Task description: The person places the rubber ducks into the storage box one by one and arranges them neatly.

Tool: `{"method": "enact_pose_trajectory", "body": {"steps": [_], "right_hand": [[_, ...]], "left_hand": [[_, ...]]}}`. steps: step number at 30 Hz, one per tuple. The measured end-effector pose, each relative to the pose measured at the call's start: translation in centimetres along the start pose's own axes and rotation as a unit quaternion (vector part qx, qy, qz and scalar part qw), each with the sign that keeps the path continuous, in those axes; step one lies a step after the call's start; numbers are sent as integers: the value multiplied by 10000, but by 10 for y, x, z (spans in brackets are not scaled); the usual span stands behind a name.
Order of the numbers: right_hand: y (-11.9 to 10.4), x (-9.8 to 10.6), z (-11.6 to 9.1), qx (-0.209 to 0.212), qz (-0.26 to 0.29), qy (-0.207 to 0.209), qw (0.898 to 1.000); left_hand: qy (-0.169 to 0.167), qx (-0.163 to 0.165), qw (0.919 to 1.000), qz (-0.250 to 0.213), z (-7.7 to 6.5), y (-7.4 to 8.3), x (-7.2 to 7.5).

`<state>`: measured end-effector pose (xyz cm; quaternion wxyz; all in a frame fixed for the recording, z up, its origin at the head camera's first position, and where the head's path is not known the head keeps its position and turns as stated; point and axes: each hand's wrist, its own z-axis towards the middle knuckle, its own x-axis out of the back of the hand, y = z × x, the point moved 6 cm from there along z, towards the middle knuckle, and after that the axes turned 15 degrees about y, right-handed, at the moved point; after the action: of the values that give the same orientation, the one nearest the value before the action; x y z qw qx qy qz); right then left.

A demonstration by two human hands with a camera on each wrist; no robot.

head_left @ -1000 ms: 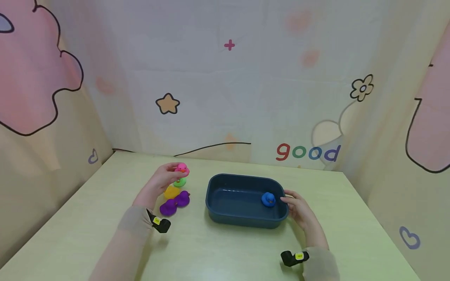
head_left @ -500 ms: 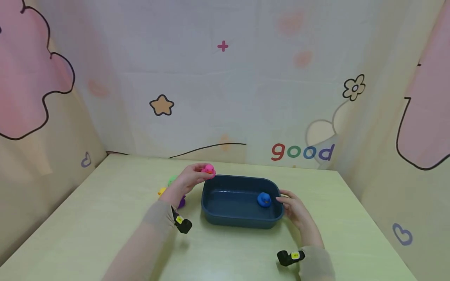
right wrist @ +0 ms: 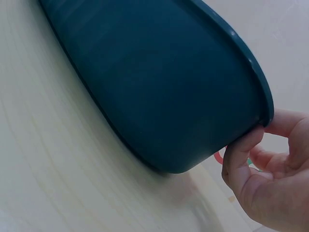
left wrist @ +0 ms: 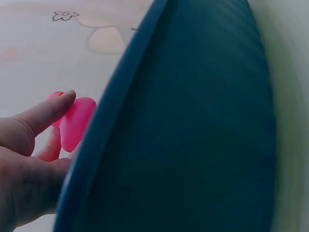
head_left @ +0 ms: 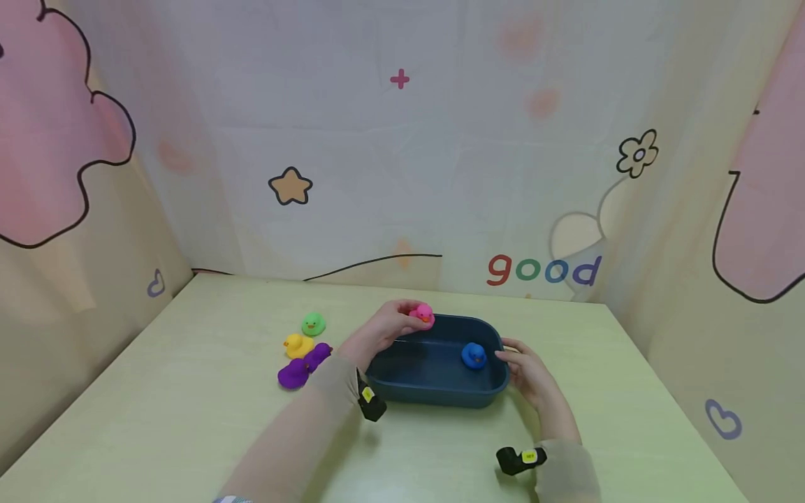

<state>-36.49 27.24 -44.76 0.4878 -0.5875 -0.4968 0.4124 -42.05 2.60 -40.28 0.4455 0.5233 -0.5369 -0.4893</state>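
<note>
It's booth-like; cartoon-printed cloth (head_left: 465, 188) borders the table (head_left: 434, 454).

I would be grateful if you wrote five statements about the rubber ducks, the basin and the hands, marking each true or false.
1. The left hand holds the pink rubber duck. True.
2. The right hand grips the dark blue-green basin at its rim. True.
3. No rubber duck is inside the dark blue-green basin. False: the blue rubber duck sits in it.
4. The green rubber duck is on the table, farther from the person than the yellow rubber duck. True.
5. Three purple rubber ducks are on the table. False: there are two purple rubber ducks.
</note>
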Motion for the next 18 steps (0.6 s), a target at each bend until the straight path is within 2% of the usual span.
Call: {"method": "enact_pose_trajectory", "body": {"steps": [7, 11, 15, 18], "right_hand": [[-1, -1, -1, -37, 74, 2, 10000], [-2, -2, -2, -6, 78, 1, 10000], [-3, -1, -2, 20, 67, 0, 10000], [-2, -1, -2, 15, 93, -1, 10000]], "left_hand": [[-156, -5, 9991, 393, -1, -5, -23], [-187, -191, 9967, 767, 1, -6, -32], [-109, -490, 9877, 1477, 2, -8, -38], [-72, -553, 9819, 1811, 2, -10, -41]]}}
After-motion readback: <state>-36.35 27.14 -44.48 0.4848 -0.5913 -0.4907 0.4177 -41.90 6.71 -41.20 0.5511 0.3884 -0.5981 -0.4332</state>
